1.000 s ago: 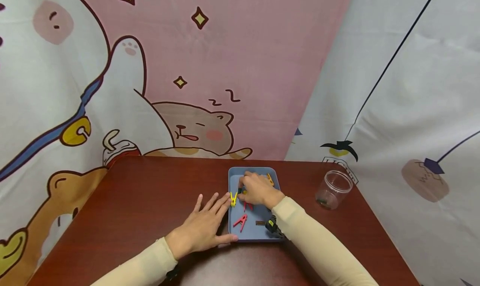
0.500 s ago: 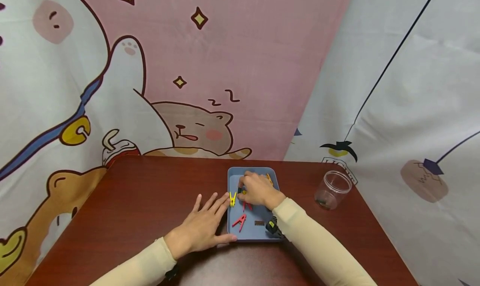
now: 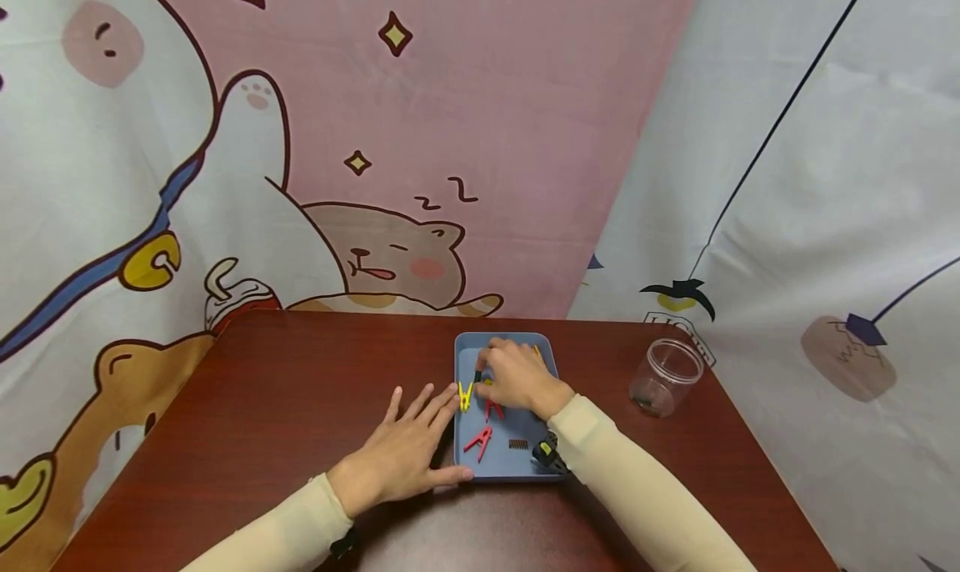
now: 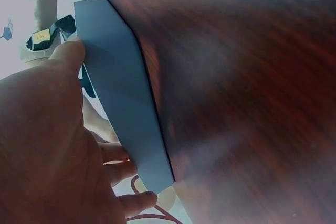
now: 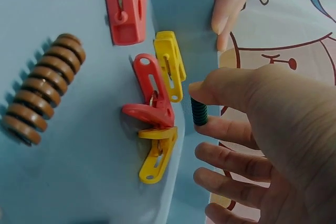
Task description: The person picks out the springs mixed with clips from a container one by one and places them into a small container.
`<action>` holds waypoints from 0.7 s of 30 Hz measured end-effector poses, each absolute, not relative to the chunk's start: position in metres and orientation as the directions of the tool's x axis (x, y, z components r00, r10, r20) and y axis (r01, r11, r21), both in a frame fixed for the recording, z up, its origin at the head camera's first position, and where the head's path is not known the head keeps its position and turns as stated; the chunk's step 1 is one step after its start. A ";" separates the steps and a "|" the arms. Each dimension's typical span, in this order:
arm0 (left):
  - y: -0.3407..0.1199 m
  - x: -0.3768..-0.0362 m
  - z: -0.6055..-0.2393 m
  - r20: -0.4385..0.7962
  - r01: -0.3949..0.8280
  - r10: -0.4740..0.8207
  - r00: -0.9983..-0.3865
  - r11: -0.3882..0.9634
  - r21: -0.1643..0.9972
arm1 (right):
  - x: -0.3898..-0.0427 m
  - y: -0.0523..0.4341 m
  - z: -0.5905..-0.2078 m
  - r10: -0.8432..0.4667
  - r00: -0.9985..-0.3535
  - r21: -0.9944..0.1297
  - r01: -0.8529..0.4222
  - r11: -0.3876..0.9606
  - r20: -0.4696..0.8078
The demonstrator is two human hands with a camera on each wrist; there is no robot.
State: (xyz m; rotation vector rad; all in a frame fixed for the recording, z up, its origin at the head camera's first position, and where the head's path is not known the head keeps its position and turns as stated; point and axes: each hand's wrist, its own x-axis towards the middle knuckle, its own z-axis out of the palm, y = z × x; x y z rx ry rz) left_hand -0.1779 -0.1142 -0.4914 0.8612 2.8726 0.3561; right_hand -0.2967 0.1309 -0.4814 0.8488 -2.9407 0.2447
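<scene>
Yellow clip [image 3: 537, 351] beyond right hand [image 3: 517, 378]: partly hidden behind it. Green spring [image 5: 199, 113]: one end covered by that hand's thumb [image 5: 226, 85]. Jar [image 3: 680, 378], to its right: dark contents [image 3: 645, 402] (low down) too small to identify. Left hand [image 4: 50, 145]: cut off by left wrist view's edge.

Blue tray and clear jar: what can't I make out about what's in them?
- Head view: the dark thing in the clear jar is too small to identify.
- Head view: the orange thing at the far end of the blue tray is partly hidden by the right hand.
- Right wrist view: the top edge cuts off one red clip.
- Left wrist view: the tray's outer wall hides its contents.
</scene>
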 end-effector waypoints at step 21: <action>-0.113 -0.180 -0.495 -0.045 0.520 0.547 -0.836 0.815 0.256 | -0.280 0.147 -0.465 -0.518 -0.834 -0.163 -0.547 0.821 0.189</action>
